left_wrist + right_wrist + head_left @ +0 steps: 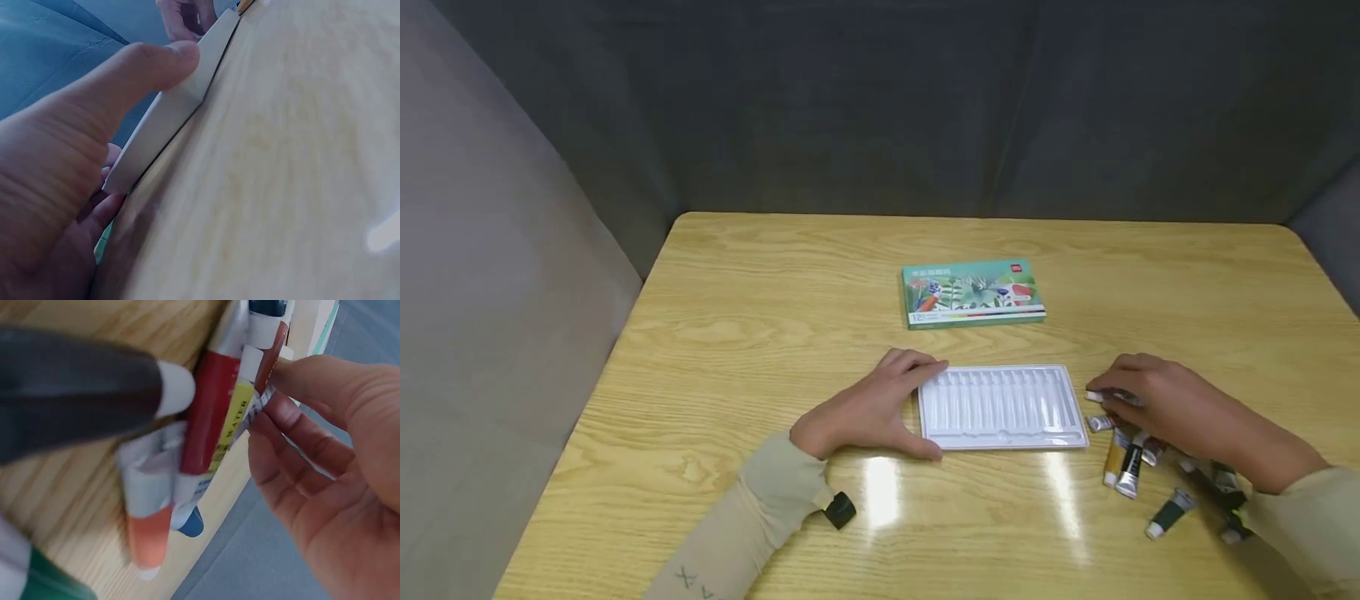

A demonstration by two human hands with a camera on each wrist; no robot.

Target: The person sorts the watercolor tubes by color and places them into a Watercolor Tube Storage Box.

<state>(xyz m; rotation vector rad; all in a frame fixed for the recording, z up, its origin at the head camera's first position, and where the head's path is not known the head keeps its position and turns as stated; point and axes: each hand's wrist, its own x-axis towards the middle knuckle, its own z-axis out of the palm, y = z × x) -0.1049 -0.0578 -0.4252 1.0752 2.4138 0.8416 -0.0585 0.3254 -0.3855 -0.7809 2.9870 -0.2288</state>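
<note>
A white plastic tray (1003,408) with a row of narrow slots lies on the table, and no tubes show in the slots. My left hand (880,408) holds its left end, thumb at the near corner and fingers at the far one. In the left wrist view the thumb (178,62) presses the tray's side wall (162,122). To the right of the tray, my right hand (1180,408) pinches a small white-capped paint tube (1094,396) among a loose pile. The fingers hide most of that tube. A red-labelled tube (209,406) lies close by.
Behind the tray lies a green illustrated paint box (973,292). Several tubes are scattered under and in front of the right forearm, including a yellow-brown one (1115,458), a black one (1132,467) and a dark green one (1169,513). Dark cloth (925,108) hangs beyond the table.
</note>
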